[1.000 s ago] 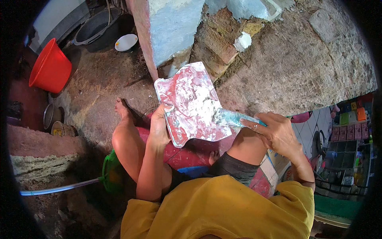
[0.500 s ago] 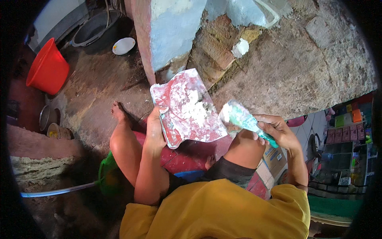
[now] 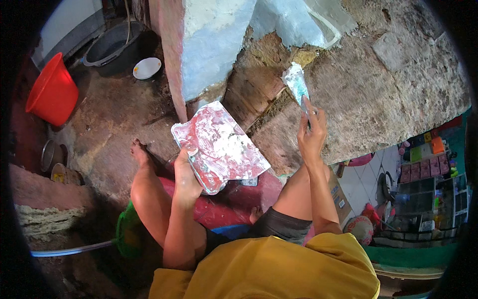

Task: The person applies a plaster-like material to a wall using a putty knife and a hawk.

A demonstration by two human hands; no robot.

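My left hand grips the left edge of a flat red plastering board, tilted over my lap. White paste is smeared across its face, thickest near the middle. Further off, my right hand is wrapped round the handle of a putty knife with a pale, paste-covered blade. The blade reaches up to the rough wall, by the spot where a white dab was; whether it touches there I cannot tell.
A painted light-blue pillar stands ahead, its lower edge broken. To the left are a red bucket, a black basin and a white plate. Cluttered shelves stand at the right. A green basket sits beside my left leg.
My right hand has carried the putty knife from beside the board up and away to the wall. The board in my left hand has dropped slightly lower and to the left.
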